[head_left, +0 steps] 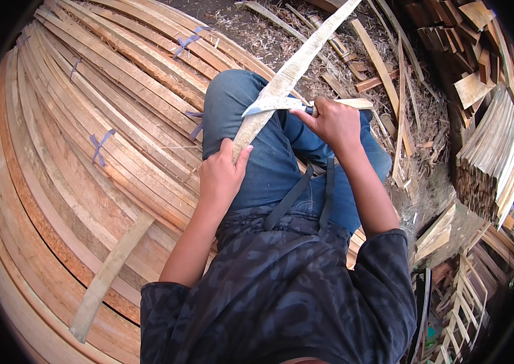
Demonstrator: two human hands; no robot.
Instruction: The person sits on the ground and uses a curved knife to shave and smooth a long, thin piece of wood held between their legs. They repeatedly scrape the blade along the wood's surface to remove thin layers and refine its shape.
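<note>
In the head view, we see our left hand [220, 173] closed, thumb and fingers pinching the lower end of a pale wooden strip [296, 65], which slants over the left leg of the blue jeans [228, 112] and away past the knee. Our right hand [334, 123] is curled tightly round the handle of a knife [268, 105], whose blade lies across the strip, just beyond the left hand. To our left spread bundled wooden slats [142, 130] with purple ties [100, 147]; a shorter strip [110, 276] lies across them.
</note>
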